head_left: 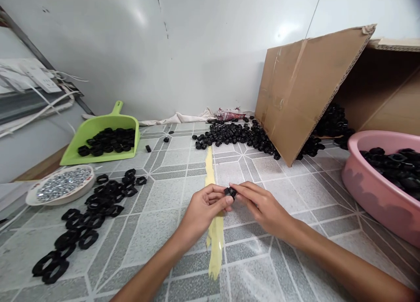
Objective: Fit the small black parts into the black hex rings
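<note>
Near the middle of the tiled-pattern surface, my left hand pinches a small black ring-like part between thumb and fingers. My right hand meets it from the other side, its fingertips closed on the same part. A strip of yellow tape runs along the surface beneath my hands. Left of my hands, several black rings lie in a long loose group. Beyond my hands is a pile of small black parts.
A white bowl of shiny small pieces and a green dustpan of black parts stand at left. On the right are an open cardboard box and a pink basin with black parts. A pale wall rises behind.
</note>
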`<action>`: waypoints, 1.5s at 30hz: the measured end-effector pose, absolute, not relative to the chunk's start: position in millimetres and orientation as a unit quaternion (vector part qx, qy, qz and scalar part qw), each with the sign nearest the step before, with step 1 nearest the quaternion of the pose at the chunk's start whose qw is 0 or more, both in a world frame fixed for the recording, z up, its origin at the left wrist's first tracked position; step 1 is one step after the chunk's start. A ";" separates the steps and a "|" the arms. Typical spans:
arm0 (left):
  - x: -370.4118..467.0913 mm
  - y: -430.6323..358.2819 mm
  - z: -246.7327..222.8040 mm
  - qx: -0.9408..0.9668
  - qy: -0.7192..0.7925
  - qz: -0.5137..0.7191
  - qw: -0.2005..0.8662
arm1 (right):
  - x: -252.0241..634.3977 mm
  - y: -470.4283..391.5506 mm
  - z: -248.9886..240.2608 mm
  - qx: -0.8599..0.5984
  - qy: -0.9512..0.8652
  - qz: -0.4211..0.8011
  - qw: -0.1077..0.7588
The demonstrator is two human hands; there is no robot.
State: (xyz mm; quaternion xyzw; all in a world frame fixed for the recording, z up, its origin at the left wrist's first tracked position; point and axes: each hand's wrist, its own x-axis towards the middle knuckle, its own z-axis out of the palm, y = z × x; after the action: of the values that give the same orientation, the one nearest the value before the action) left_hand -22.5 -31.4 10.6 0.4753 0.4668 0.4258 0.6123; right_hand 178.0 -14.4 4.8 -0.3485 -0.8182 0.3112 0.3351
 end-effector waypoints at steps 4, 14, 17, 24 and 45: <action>-23.9 -30.5 12.3 0.476 0.463 0.422 0.618 | 173.8 -17.5 7.7 -0.368 -0.790 0.341 0.353; -24.9 -29.9 17.5 0.461 0.471 0.405 0.633 | 175.0 -15.9 12.2 -0.387 -0.717 0.443 0.374; -26.2 -29.7 17.9 0.471 0.464 0.402 0.633 | 175.7 -18.1 12.6 -0.372 -0.761 0.366 0.384; -31.3 -27.7 17.4 0.498 0.432 0.380 0.649 | 176.9 -16.7 9.8 -0.249 -0.832 0.236 0.437; -21.7 -45.4 15.7 0.636 0.468 0.419 0.448 | 180.0 -19.4 21.1 -0.379 -0.803 0.328 0.322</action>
State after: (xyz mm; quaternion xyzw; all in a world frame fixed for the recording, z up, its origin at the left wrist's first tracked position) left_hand -21.7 -45.4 15.7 0.6360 0.4678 0.4194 0.4481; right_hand 180.0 -19.4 21.1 -0.3786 -0.8030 0.3285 0.3223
